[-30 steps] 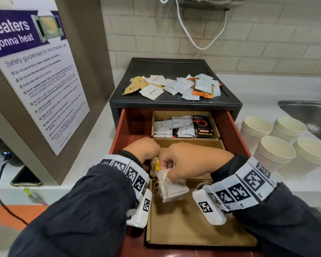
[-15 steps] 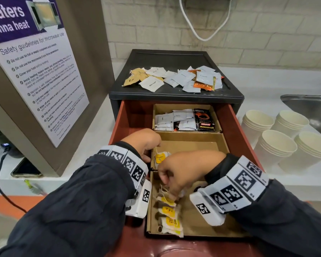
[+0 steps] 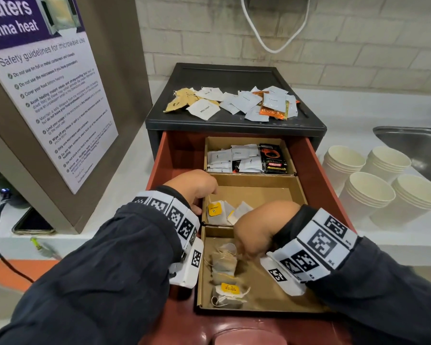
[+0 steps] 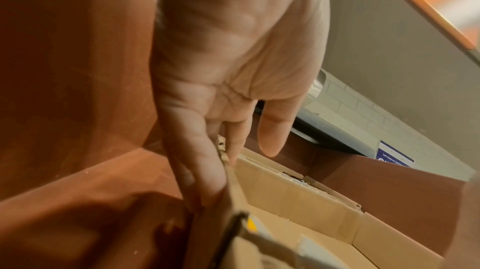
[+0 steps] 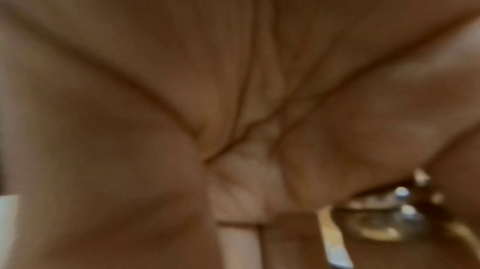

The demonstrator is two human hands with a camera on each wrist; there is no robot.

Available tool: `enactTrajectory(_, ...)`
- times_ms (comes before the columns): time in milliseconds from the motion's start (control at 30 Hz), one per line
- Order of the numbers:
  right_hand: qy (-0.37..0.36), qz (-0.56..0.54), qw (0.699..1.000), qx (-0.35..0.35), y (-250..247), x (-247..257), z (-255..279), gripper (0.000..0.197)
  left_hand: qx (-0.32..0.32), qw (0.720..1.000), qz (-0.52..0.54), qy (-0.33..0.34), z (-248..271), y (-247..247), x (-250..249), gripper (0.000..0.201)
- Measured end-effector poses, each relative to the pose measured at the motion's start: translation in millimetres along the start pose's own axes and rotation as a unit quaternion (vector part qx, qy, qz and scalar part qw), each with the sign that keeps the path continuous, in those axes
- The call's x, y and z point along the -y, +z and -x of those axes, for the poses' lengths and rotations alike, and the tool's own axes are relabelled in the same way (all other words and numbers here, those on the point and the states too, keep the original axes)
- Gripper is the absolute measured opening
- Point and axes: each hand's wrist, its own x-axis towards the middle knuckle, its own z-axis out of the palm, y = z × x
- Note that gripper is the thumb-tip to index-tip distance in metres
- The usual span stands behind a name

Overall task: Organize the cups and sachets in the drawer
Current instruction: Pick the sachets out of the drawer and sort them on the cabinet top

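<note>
- Down in the red drawer, the step in hand looks like sorting tea bags: several lie in the near cardboard tray, a few more in the middle tray, while the far tray holds white and black sachets.
- Left hand steadies the middle tray; the left wrist view shows its thumb and a finger pinching the cardboard wall, the remaining fingers loosely straight.
- Right hand reaches down into the near tray with fingers curled over the tea bags; whether it actually pinches one I cannot tell.
- Next move, as I judge it, calls for a light pinch, since the strings and tags may tangle and drag neighbours along.
- Loose sachets wait on the cabinet top, and the paper cups stand stacked on the counter, outside the drawer.
- Right wrist view is only blurred palm; the right fingertips are hidden in the head view.
</note>
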Motion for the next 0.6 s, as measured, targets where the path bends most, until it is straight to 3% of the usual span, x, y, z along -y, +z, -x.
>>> enactTrajectory(167, -0.034, -0.055, 0.996, -0.069, 0.4, -5.9, 0.8, 0.042, 0.0, 1.0, 0.0, -0.001, 0.1, -0.3, -0.2, 0.05)
enactTrajectory(300, -0.033, -0.013, 0.991, -0.126, 3.5, -14.4, 2.6, 0.032, -0.003, 1.0, -0.004, -0.001, -0.3, -0.3, 0.1, 0.05)
enactTrajectory(400, -0.081, -0.001, 0.994, -0.069, 5.9, -15.4, 5.5, 0.032, -0.007, 1.0, -0.009, -0.002, -0.6, 0.0, -0.5, 0.048)
enactTrajectory(500, -0.085, -0.058, 0.995, -0.01, 6.0, -2.8, 2.6, 0.043, -0.007, 1.0, -0.009, -0.001, -0.2, 0.5, -0.4, 0.048)
enactTrajectory(600, -0.072, -0.048, 0.996, -0.023, 4.5, 3.7, 1.1, 0.047, -0.007, 1.0, -0.003, 0.004, -0.2, 1.3, 1.0, 0.048)
